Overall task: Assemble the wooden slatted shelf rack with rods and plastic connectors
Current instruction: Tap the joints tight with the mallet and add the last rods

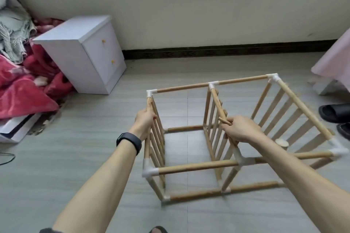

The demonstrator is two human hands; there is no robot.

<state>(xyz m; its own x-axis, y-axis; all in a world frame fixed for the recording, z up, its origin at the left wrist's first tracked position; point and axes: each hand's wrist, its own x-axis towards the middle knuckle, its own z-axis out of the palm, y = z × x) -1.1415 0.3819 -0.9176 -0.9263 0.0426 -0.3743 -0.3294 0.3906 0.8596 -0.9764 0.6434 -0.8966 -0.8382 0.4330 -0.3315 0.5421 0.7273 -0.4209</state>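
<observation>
Gripping the rack [198, 166], the left hand [144, 119] curls round its end rail, the right hand [239, 128] round its middle rail.

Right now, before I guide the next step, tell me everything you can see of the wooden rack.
The wooden rack stands on the grey tiled floor as an open box frame of pale round rods joined by white plastic connectors at the corners and midpoints. Three slatted panels stand upright in it: left, middle and right. The left hand grips the left panel's top rod; the right hand grips the middle panel's top rod. Its right end is blurred.
</observation>
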